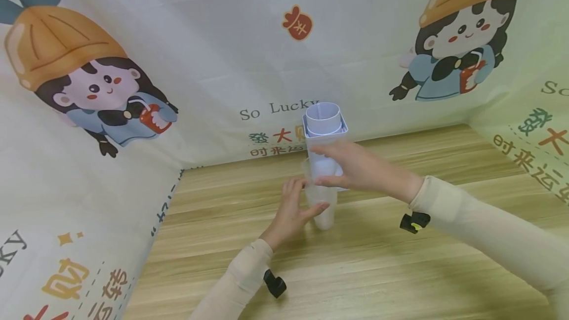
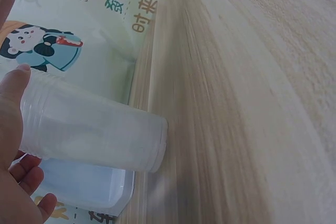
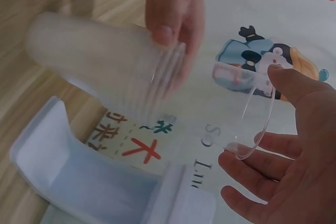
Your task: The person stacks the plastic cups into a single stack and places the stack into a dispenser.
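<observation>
My left hand (image 1: 291,209) grips a stack of translucent plastic cups (image 1: 324,206) near its rims. In the left wrist view the stack (image 2: 97,121) has its base close to the wooden surface. My right hand (image 1: 355,167) holds a single clear cup (image 3: 239,108) by the rim, between thumb and fingers. That cup lines up with the open end of the stack (image 3: 100,61); whether its base sits inside cannot be told. Right behind both hands stands a white cup dispenser (image 1: 326,137) with a round tube at its top.
The wood-grain tabletop (image 1: 213,231) spreads around the hands. A printed cloth backdrop (image 1: 222,53) with cartoon figures rises at the back and both sides, close behind the dispenser. Each wrist carries a small black camera (image 1: 274,283).
</observation>
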`<state>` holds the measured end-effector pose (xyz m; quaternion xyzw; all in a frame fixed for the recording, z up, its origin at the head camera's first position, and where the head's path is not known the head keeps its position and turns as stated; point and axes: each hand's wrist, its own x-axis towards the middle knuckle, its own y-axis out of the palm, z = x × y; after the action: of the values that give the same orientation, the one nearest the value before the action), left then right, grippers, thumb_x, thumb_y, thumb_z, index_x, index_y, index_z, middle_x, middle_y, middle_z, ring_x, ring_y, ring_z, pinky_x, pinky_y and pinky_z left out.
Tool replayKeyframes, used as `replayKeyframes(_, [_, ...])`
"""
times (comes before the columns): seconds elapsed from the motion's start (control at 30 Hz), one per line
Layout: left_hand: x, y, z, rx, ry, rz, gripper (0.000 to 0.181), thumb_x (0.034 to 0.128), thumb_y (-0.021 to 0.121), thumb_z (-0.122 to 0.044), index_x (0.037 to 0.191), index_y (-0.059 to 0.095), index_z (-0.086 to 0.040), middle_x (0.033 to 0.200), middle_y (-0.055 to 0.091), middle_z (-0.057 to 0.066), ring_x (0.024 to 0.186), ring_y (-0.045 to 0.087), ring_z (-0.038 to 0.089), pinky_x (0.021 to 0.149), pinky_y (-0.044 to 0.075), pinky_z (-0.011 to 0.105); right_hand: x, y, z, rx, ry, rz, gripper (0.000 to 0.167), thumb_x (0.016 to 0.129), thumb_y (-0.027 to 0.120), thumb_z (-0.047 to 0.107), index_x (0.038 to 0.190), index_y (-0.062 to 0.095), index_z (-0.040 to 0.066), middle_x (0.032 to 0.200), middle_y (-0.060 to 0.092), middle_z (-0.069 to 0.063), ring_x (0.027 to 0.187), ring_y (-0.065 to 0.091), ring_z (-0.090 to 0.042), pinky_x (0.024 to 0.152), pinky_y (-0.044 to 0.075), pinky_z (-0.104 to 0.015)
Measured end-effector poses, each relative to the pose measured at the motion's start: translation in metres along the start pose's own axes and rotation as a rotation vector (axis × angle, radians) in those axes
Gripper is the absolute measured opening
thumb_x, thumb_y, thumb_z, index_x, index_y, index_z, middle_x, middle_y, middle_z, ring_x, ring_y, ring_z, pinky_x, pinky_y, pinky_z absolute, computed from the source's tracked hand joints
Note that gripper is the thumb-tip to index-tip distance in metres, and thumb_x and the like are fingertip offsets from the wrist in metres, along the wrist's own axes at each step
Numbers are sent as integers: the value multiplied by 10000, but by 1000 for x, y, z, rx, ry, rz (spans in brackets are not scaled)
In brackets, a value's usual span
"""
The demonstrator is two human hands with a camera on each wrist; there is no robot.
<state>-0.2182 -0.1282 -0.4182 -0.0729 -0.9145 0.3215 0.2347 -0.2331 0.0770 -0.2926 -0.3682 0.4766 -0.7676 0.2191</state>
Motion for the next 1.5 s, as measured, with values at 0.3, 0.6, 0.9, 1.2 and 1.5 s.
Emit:
replayKeyframes(0.3, [1,0,0,-6,-10,9,645,847,785,-305,1376,480,-95,1368,461,127,1276,393,276,1081,414,492,-6,24,-7,2,7,1,703,842,774,384,1390,523,23,1360,604,-193,1218,607,-353,999,514,-518])
replayKeyframes(0.6, [1,1,0,2,-23,12,691,840,789,-320,1393,467,-60,1375,466,131,1302,375,277,1090,402,491,-11,40,-12,8,25,27,686,845,770,386,1382,532,33,1315,630,-212,1162,638,-345,961,536,-500])
replayKeyframes(0.9, [-2,2,1,-2,-24,13,748,824,800,-319,1422,445,-45,1369,469,139,1287,390,282,1081,412,492,-16,47,-14,40,74,49,744,848,752,434,1424,490,42,1351,607,-212,1191,624,-346,981,524,-501])
replayKeyframes(1.2, [-12,5,12,20,-54,23,711,806,819,-312,1390,492,-69,1344,512,121,1267,420,289,1078,405,490,-31,58,-31,196,195,8,805,843,766,410,1469,423,38,1332,635,-163,1189,623,-344,999,500,-533])
replayKeyframes(1.5, [-10,3,5,17,-54,-6,603,815,805,-306,1323,570,-80,1278,578,110,1219,467,275,1048,420,476,-38,67,-33,333,192,-72,696,852,772,314,1415,492,15,1243,682,-154,1114,668,-312,957,538,-498])
